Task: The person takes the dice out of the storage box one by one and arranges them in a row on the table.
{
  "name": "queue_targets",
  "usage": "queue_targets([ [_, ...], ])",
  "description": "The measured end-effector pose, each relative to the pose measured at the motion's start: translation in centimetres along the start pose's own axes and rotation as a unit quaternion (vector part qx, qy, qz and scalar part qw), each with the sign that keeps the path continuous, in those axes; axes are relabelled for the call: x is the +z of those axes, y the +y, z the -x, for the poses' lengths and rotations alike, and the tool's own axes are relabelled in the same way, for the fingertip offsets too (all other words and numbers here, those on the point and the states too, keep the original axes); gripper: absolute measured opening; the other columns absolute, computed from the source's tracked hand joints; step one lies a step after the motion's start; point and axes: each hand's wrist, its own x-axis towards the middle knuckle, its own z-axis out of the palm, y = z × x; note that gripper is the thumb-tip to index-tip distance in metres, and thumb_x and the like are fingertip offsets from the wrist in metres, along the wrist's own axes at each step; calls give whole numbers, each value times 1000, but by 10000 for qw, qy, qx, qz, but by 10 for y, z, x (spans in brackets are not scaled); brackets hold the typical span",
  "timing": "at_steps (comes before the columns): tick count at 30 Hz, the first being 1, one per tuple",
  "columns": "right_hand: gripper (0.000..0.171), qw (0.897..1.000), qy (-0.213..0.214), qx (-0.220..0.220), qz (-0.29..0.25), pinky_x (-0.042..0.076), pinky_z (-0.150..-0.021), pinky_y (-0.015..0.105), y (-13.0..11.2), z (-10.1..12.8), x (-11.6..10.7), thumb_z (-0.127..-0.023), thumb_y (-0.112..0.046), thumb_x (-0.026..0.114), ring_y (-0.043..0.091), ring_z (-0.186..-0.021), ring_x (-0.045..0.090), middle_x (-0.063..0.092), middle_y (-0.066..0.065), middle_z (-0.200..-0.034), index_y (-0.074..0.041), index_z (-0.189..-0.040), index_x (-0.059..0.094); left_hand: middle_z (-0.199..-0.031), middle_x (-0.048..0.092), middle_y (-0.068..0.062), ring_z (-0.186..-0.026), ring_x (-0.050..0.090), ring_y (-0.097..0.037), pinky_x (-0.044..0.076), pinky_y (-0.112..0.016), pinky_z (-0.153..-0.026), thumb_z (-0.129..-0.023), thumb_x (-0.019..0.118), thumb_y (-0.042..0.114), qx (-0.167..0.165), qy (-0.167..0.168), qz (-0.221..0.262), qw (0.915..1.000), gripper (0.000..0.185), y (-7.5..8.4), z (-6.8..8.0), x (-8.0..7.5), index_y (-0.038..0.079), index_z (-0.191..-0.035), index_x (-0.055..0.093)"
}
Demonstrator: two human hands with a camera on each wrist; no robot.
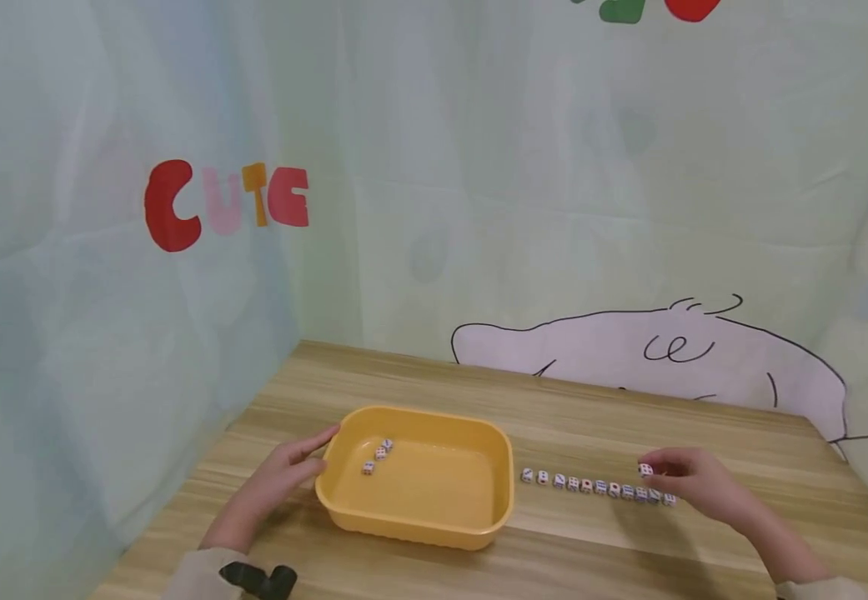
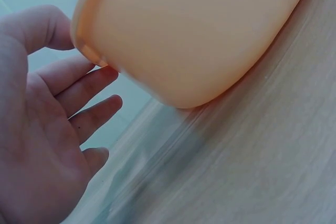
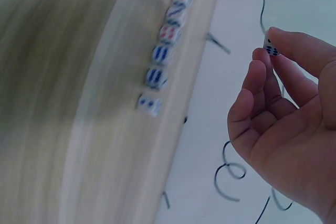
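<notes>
Head view shows the right hand [image 1: 696, 483] pinching one die [image 1: 645, 470] between thumb and fingertips, held just above the right end of a row of dice [image 1: 599, 487] on the table [image 1: 629, 417]. The row's long axis runs left to right, from near the tray [image 1: 418, 525] out under the pinching fingers. In the right wrist view the held die [image 3: 271, 46] shows a face with dark pips turned toward the camera, with the thumb on top and the forefinger below; the other fingers [image 3: 252, 85] curl loosely and hold nothing. There the row [image 3: 164, 51] lies well to the left of the pinch, running up and away, and its top end is cut off by the frame. The pips are blurred, so their counts cannot be read.

The left hand [image 1: 276, 483] rests on the table with nearly straight fingers against the tray's left rim, gripping nothing. In the left wrist view the fingers [image 2: 86, 85] are spread and relaxed, the upper ones touching the tray [image 2: 189, 35] at its rim; the tray's inside is hidden there.

Three dice [image 1: 377, 454] lie inside the yellow tray, in its far left part, close to the left fingertips. The nearest part of the tray floor is hidden behind the front wall
</notes>
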Motion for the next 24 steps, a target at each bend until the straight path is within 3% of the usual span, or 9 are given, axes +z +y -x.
queue_targets([
  [8,33,9981,124,573,171,48,-63,24,28,5,-10,-89,-14,66,-1,-78,53,68,12,-99,10,-112,64,-149,37,-16,-138,31,-37,35,-41,-107,-92,55,12,12,-4,-4,10000,55,0,2,-3,-2,-143,40],
  [15,37,9970,44,724,255,47,-62,24,44,9,-15,-90,-13,63,-1,-78,54,69,17,-100,15,-114,61,-149,37,-16,-138,30,-36,37,-13,-95,-92,55,12,12,-20,113,9999,56,-3,2,-2,-2,-143,40],
  [18,36,9961,25,803,361,48,-62,24,51,10,-15,-90,-12,63,3,-79,55,69,18,-101,15,-113,61,-149,37,-15,-138,30,-36,38,-19,-99,-92,55,12,-7,-35,127,9999,56,-3,2,-2,-1,-144,40],
  [24,31,9941,67,952,523,49,-67,22,63,10,-12,-88,-10,65,2,-80,56,69,17,-99,14,-107,64,-150,37,-14,-139,30,-37,35,-45,-107,-92,55,13,-42,-51,147,9999,56,-1,1,-1,0,-144,40],
])
